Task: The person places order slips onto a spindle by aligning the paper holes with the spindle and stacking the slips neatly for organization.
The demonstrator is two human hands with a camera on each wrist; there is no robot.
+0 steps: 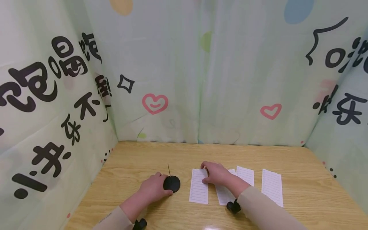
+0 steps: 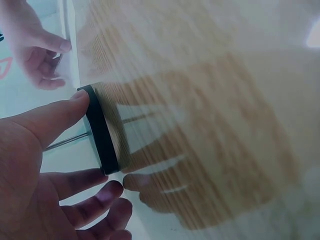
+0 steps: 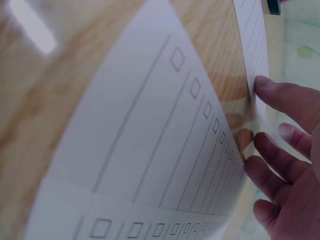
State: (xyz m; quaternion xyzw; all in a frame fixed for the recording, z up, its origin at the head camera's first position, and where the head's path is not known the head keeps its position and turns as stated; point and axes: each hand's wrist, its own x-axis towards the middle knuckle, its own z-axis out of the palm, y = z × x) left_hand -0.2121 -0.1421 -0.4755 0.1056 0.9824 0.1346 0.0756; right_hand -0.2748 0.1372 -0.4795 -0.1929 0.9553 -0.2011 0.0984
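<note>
In the head view, the left hand (image 1: 152,188) gripped a round black base (image 1: 172,184) on the wooden desk (image 1: 178,214), its thumb at the near edge and its fingers at the far side; a thin upright rod (image 1: 169,169) rose from the base. To the right of it lay four white lined sheets. The right hand (image 1: 217,173) was at the right edge of the leftmost sheet (image 1: 198,191), thumb and forefinger spread apart. The second sheet (image 1: 225,195) lay partly under that wrist, close beside the third sheet (image 1: 245,175), while the fourth sheet (image 1: 272,187) lay apart at the right. A pale curtain (image 1: 184,80), printed with black characters and pink hearts, stood behind the desk. In the left wrist view, the base showed edge-on, held between thumb and forefinger, with the rod running between them and the other fingers loosely bent; the glossy desk mirrored the hand. The right hand appeared beyond it, at the upper left. In the right wrist view, one sheet with ruled lines and small printed squares loomed in front; past it, the right thumb touched the edge of another sheet, and the remaining fingers were relaxed and spread.
</note>
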